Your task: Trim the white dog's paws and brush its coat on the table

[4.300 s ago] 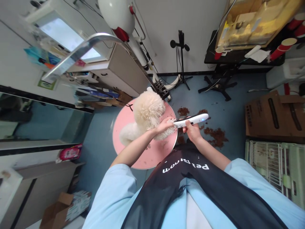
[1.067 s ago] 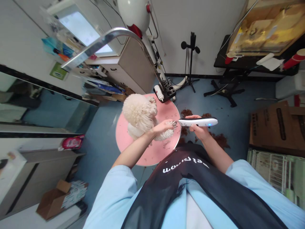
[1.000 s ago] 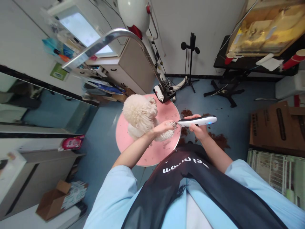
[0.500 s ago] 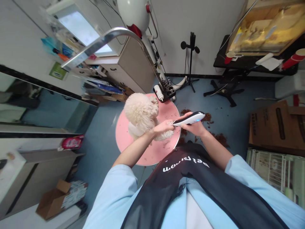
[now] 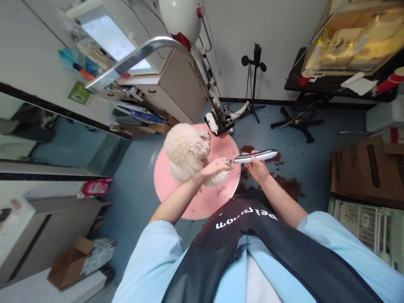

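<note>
Head view: a cream, curly-coated dog (image 5: 184,145) is on the round pink table (image 5: 189,205), the landmark here. Over the table's right-hand part, the left hand (image 5: 213,168) is closed about the dog's forepaw (image 5: 227,163), its toes exposed. The right hand (image 5: 258,168), just beyond the table's right edge, grips a black-and-white clipper (image 5: 257,156) between thumb and fingers, its head pointing at the paw; whether they touch cannot be told. At the table's far edge, a white bottle (image 5: 211,122) lies tilted on a black holder (image 5: 226,123); brown clumps (image 5: 288,187) lie on the floor to its right. In judgement, good technique calls for a firm yet gentle paw hold, toes spread, a light grip, and the blade held shallow, clear of skin folds and fingertips.
</note>
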Demonstrator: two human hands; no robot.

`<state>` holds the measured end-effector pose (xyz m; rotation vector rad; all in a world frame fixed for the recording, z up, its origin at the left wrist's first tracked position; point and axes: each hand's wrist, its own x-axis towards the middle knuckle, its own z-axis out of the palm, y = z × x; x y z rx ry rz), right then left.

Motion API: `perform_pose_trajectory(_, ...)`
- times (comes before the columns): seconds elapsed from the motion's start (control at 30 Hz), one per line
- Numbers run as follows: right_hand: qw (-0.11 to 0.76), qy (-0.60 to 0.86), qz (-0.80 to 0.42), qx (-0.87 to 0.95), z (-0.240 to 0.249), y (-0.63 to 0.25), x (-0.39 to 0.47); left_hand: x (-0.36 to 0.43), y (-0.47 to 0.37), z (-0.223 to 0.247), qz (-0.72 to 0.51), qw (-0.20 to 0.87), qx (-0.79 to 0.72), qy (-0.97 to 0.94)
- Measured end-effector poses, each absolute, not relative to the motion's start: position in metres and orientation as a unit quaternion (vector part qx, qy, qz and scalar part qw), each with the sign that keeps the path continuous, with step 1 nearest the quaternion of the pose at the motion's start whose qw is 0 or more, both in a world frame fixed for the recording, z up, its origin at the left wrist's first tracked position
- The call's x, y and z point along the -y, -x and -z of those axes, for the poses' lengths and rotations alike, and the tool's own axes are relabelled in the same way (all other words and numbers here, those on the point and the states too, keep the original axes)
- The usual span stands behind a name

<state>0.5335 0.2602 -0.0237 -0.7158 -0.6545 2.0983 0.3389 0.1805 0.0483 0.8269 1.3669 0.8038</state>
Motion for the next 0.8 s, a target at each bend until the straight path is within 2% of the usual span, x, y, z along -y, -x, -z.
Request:
perform_pose_trajectory(0.23,0.363,0.248,-0.863,0.25,0.025,-0.528,-0.258,-0.181,-0.341,-0.059,-0.359,0.628,-0.59,-0.358)
perform_pose_trajectory(0.6,0.272,0.267,-0.886,0.264,0.027,-0.526,-0.272,-0.18,-0.333,-0.049,-0.318,0.607,-0.616,-0.389)
perform_pose_trajectory(0.8,0.322,0.28,-0.861,0.276,0.019,-0.543,-0.27,-0.178,-0.338,-0.045,-0.322,0.567,-0.653,-0.386)
